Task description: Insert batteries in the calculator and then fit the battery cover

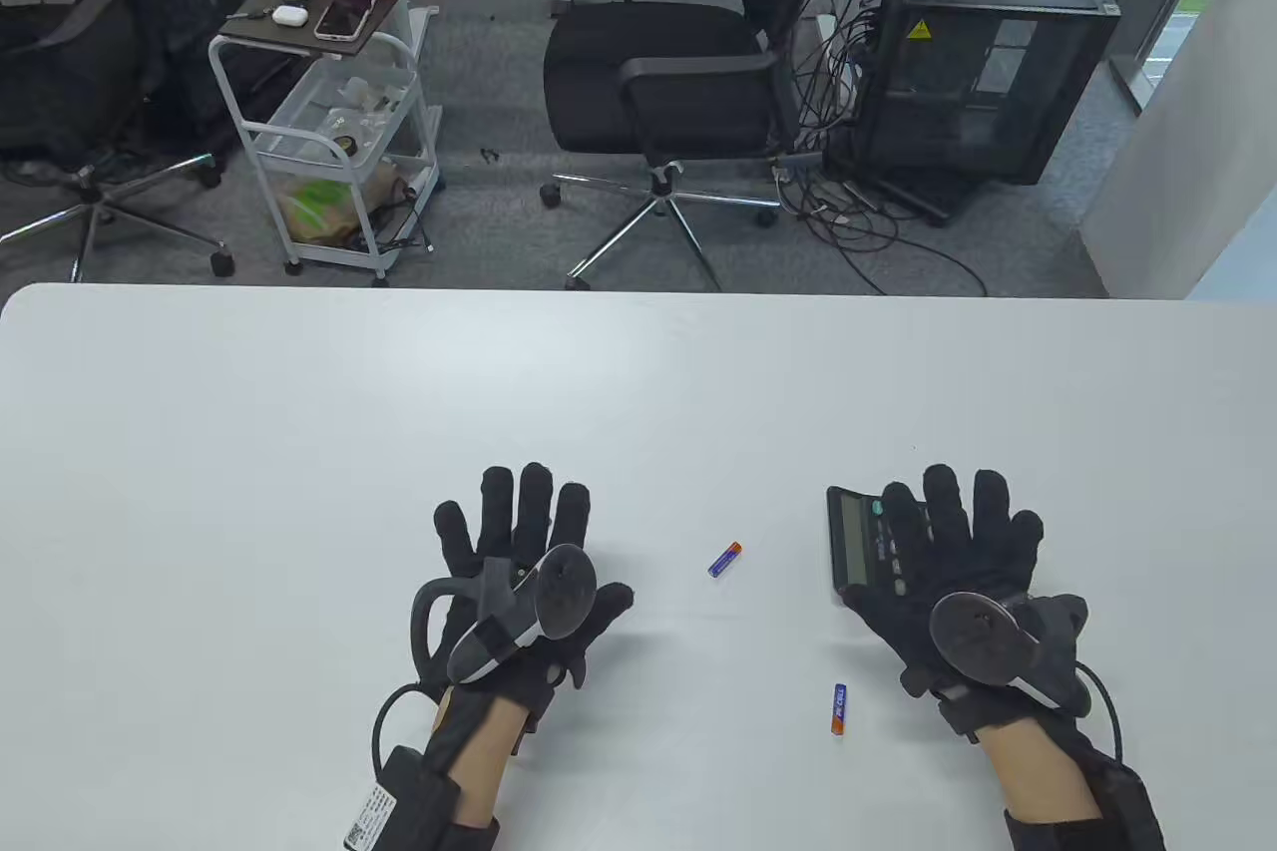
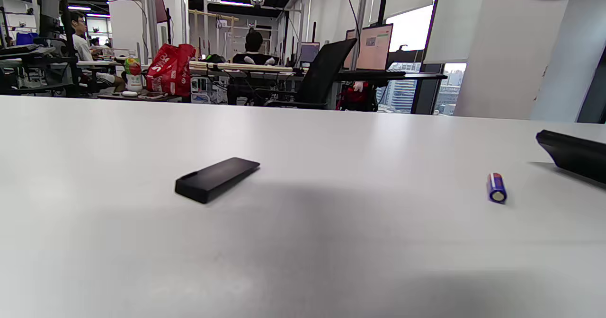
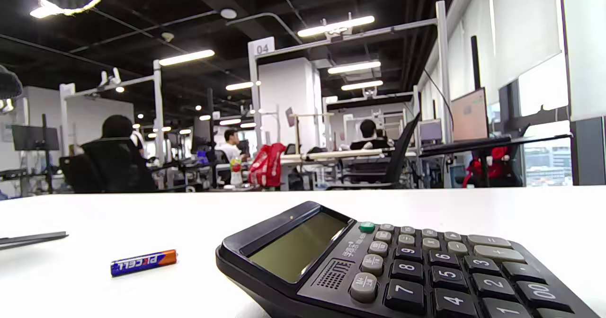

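Your right hand (image 1: 973,572) lay flat, fingers spread wide, over the black desktop calculator (image 1: 860,542) at the lower right of the table view, steadying it keys-up. That left its battery bay underneath and unseen. Your left hand (image 1: 519,562), fingers also wide, covered the flat black plastic battery cover (image 2: 217,178). Two blue-and-orange batteries (image 1: 725,559) (image 1: 840,709) lay loose on the white surface (image 1: 638,372) between your hands.

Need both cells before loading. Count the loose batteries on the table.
2. One battery lies between the hands; the other battery lies nearer the table edge, beside the right hand. More may be hidden under the hands.
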`<state>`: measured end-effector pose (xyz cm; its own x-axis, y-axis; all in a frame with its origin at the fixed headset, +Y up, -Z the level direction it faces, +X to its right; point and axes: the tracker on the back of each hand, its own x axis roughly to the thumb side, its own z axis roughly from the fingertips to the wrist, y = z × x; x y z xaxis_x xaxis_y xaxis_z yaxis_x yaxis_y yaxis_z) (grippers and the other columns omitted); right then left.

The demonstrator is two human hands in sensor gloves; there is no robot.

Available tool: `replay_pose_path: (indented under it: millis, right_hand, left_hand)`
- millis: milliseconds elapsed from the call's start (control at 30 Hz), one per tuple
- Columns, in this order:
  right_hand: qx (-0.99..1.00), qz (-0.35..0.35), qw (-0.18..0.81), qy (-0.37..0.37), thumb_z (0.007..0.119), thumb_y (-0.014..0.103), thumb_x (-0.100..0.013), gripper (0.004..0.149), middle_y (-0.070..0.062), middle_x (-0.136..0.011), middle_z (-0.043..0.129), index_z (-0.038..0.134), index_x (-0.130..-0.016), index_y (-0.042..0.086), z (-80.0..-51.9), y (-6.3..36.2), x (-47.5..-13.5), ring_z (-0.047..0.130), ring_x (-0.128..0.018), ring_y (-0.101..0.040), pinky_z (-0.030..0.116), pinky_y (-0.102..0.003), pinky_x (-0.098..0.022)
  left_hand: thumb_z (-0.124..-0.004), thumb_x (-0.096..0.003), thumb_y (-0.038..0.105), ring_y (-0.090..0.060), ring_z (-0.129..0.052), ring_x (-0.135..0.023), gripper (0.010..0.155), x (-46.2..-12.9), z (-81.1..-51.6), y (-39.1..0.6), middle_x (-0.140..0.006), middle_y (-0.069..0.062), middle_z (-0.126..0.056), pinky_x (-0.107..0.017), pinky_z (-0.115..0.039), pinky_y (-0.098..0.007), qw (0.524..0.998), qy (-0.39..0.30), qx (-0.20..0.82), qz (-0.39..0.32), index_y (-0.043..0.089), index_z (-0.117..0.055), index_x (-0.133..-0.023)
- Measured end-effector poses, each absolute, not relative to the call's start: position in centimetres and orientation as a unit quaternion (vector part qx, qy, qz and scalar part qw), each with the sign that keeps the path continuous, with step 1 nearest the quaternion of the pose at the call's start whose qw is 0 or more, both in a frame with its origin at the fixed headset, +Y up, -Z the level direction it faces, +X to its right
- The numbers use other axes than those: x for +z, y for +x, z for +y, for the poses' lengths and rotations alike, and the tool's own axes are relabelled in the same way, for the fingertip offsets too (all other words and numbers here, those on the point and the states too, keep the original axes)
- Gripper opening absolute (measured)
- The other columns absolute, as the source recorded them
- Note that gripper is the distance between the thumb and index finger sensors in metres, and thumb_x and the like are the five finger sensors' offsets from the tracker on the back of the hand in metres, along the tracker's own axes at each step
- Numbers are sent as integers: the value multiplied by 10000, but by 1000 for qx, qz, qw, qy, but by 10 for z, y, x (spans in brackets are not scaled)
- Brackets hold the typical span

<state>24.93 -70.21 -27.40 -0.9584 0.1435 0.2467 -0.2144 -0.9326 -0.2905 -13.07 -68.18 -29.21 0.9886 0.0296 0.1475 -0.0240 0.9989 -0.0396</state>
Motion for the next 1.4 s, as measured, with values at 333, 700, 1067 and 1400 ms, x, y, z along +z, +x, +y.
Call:
replay_pose_path:
  millis: [333,700,1067,1400]
  right_hand:
    - [976,-156,106,106,618,749,-440,867,-102,-1179,141,282,-1106,306,-702,253,-276,50,-1027,-540,190,-821,-617]
    - [976,-141,134,99,625,740,-441,874,-145,-1166,143,274,-1103,290,-711,261,-283,106,-1029,-557,204,-828,-611]
    - [984,-90,135,76,641,739,-440,898,-186,-1156,180,260,-1101,266,-730,257,-301,217,-1029,-568,225,-834,-605]
    - [994,2,103,37,656,745,-442,941,-241,-1140,202,230,-1097,221,-754,250,-316,262,-1004,-618,273,-836,-600]
  left_hand:
    - [-609,-396,827,-366,33,-1100,977,-293,-683,-130,-1160,19,39,-696,-35,-747,997,-21,18,-78,350,-97,-1077]
    - [-611,-396,824,-368,24,-1101,976,-292,-683,-130,-1161,15,34,-697,-36,-746,996,-29,30,-75,345,-105,-1080]
    - [-609,-397,823,-366,32,-1096,976,-293,-684,-133,-1167,11,26,-690,-26,-742,996,-29,35,-73,337,-111,-1082]
    - [-615,-400,816,-368,21,-1099,976,-294,-687,-130,-1170,-10,-40,-693,-34,-743,995,-36,38,-80,331,-111,-1082]
